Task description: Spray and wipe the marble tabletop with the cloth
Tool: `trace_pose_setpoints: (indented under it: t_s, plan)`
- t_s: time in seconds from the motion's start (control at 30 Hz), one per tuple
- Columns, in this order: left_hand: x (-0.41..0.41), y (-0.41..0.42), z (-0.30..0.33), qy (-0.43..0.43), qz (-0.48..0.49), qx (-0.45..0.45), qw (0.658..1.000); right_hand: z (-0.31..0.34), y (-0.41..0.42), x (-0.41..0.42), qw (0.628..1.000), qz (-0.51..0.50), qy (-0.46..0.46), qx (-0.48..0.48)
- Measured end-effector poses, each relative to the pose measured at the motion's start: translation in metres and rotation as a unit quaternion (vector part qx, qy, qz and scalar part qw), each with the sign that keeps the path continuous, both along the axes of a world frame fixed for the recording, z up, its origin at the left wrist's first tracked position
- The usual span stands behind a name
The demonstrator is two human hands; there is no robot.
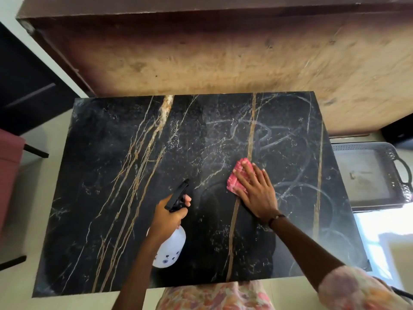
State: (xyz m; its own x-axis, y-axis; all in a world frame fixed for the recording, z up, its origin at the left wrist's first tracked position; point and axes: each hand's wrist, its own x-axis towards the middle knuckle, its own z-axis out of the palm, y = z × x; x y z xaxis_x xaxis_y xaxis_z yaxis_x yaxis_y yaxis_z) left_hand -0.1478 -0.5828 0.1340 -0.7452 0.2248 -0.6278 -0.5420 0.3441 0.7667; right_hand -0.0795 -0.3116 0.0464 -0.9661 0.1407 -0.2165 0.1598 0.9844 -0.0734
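Observation:
The black marble tabletop (111,175) with gold and white veins fills the middle of the head view. Curved wet smear marks show on its right half. My left hand (166,217) grips a white spray bottle (171,249) by its black trigger head, held above the near middle of the top with the nozzle pointing away. My right hand (257,191) lies flat, fingers spread, pressing a folded pink cloth (235,179) onto the marble right of centre. Most of the cloth is under my palm.
A worn brown wooden panel (223,59) rises behind the table's far edge. A grey plastic tray (371,173) with handles sits low to the right. A pink seat (9,157) and dark furniture (26,86) stand to the left. Pale floor surrounds the table.

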Motion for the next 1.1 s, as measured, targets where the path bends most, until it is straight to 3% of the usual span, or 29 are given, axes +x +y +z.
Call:
trace_pose_setpoints:
  t_s: [0.1, 0.23, 0.37, 0.43, 0.57, 0.73, 0.8, 1.0, 1.1]
  plan:
    - [-0.006, 0.005, 0.002, 0.007, 0.007, -0.001, 1.0, 0.0, -0.041, -0.044, 1.0, 0.004, 0.007, -0.016]
    - [-0.014, 0.014, 0.006, 0.01, 0.017, -0.002, 1.0, -0.008, -0.094, -0.04, 0.984, 0.171, -0.005, -0.044]
    - [-0.018, 0.017, 0.004, 0.022, 0.007, 0.019, 1.0, -0.011, -0.058, 0.006, 0.958, 0.286, -0.008, -0.028]
    - [-0.023, 0.018, 0.001, 0.017, 0.006, 0.02, 1.0, -0.012, -0.019, 0.016, 0.966, 0.259, 0.011, -0.005]
    - [-0.031, 0.024, -0.001, 0.011, -0.002, 0.021, 1.0, -0.01, 0.038, -0.01, 0.994, 0.112, 0.013, -0.001]
    - [-0.044, 0.032, 0.002, 0.012, 0.011, 0.019, 1.0, -0.007, -0.001, -0.09, 0.998, -0.044, 0.035, -0.002]
    - [-0.051, 0.038, 0.003, 0.013, 0.018, 0.022, 1.0, -0.008, -0.031, -0.113, 0.999, -0.024, 0.033, -0.013]
    - [-0.074, 0.049, 0.003, 0.01, 0.015, 0.025, 1.0, -0.018, -0.046, -0.077, 0.975, 0.219, 0.036, -0.03]
    - [-0.087, 0.049, 0.0, 0.009, 0.009, 0.036, 0.999, -0.019, 0.006, -0.057, 0.979, 0.195, 0.052, -0.013]
